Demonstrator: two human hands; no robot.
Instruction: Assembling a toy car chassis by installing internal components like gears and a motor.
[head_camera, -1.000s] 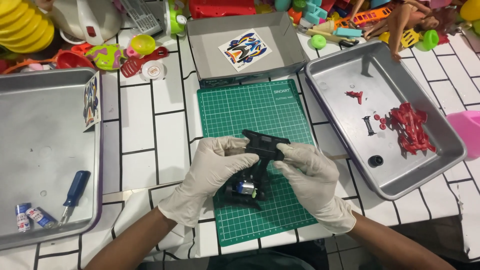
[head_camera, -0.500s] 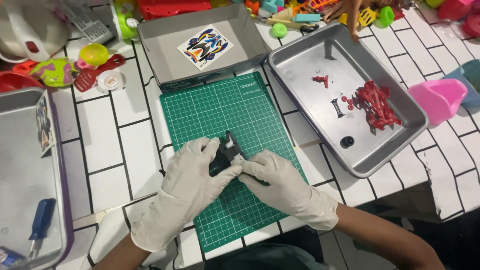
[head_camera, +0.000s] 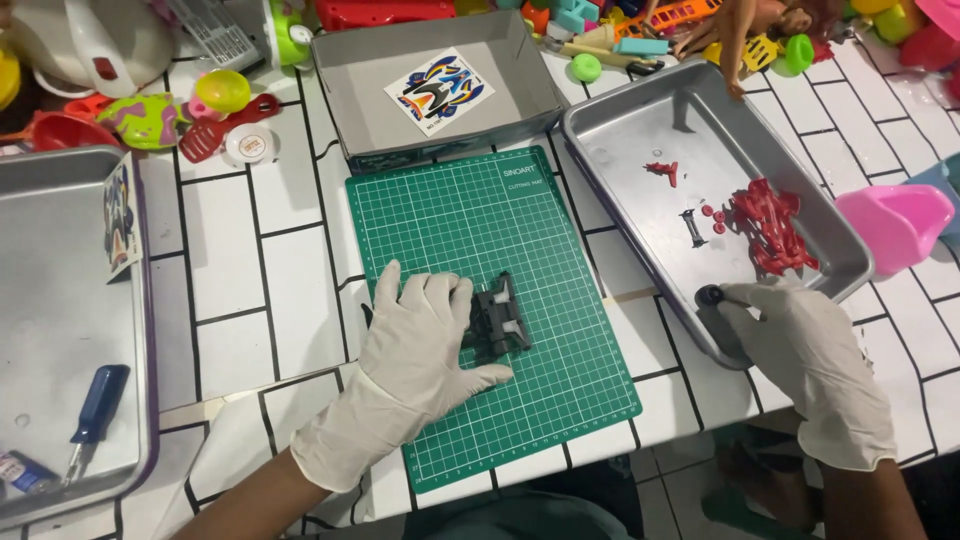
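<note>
A small dark plastic toy chassis is seen lying on the green cutting mat, near its middle, pinned flat by the gloved left hand; the fingers are spread over its left side, not closed round it. It is judged light, stiff, somewhat brittle at the thin ribs and clips, and likely slick under latex; it is best taken by the long side walls, not the small protruding tabs. The gloved right hand is set at the near corner of the metal tray on the right, thumb and forefinger pinched on a small black round part just inside the rim. Red plastic pieces and a small dark axle-like bit are scattered in that tray. A grey cardboard box with a sticker sheet is placed behind the mat. On the left, a second tray is seen holding a blue-handled screwdriver. Everything is carried by a white tiled table, with assorted toys crowded along the far edge.
</note>
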